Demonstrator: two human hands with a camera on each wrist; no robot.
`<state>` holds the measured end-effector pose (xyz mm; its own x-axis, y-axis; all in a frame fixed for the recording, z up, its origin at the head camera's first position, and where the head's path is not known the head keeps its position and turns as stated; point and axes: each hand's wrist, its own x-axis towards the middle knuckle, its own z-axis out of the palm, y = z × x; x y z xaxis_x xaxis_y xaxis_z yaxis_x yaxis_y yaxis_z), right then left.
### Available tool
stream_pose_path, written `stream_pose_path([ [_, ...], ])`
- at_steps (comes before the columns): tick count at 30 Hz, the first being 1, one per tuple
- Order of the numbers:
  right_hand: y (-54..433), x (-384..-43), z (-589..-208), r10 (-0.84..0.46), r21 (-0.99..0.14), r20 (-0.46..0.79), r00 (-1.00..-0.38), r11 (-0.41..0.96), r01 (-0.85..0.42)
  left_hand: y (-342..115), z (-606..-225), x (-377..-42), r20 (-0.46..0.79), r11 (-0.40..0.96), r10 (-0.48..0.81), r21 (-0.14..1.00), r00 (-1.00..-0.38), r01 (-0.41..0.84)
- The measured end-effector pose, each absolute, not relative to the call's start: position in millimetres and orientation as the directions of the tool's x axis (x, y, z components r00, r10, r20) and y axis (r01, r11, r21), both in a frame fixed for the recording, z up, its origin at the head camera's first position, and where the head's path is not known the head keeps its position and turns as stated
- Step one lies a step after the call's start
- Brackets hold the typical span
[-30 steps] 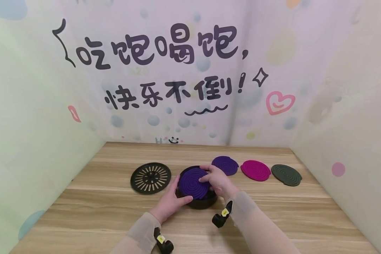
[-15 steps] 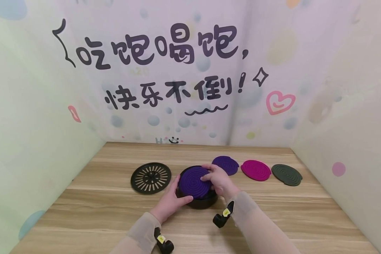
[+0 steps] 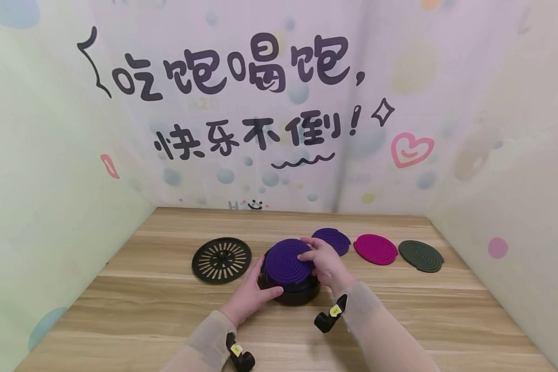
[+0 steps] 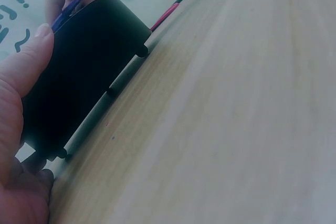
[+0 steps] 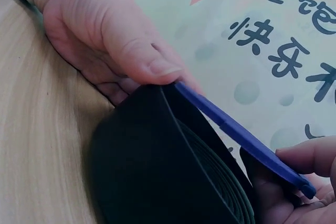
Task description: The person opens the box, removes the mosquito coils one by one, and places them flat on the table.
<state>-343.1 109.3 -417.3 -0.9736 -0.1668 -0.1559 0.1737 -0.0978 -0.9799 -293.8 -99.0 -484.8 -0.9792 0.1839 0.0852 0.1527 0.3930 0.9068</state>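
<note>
A purple spiral coaster (image 3: pixel 288 261) tilts over the mouth of a round black holder (image 3: pixel 295 297). My right hand (image 3: pixel 327 263) pinches this coaster at its right edge, thumb on top; in the right wrist view the fingers are partly cut off by the frame. My left hand (image 3: pixel 251 297) grips the holder's left side, its thumb (image 5: pixel 152 66) at the rim where the coaster's near edge touches or almost touches. Inside the holder, a dark spiral coaster (image 5: pixel 218 169) shows in the right wrist view. Small feet (image 4: pixel 142 51) lift the holder off the table in the left wrist view.
A black slotted round lid (image 3: pixel 221 260) lies left of the holder. To the right, in a row, lie another purple coaster (image 3: pixel 332 241), a magenta coaster (image 3: pixel 375 249) and a dark green coaster (image 3: pixel 420 256). Printed cloth walls (image 3: pixel 279 191) bound the wooden table (image 3: pixel 144 310).
The held purple coaster has risen at its far side and shifted slightly right and back, with my right hand. My left hand stays on the holder.
</note>
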Motion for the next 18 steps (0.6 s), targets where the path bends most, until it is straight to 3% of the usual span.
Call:
stream_pose_path([
  [18,138.5,-346.4,-408.5,-0.165,-0.932,-0.156,-0.974,-0.301,0.200,-99.4,-484.7,-293.3,0.096,0.382,0.182,0.910,-0.979,0.161],
])
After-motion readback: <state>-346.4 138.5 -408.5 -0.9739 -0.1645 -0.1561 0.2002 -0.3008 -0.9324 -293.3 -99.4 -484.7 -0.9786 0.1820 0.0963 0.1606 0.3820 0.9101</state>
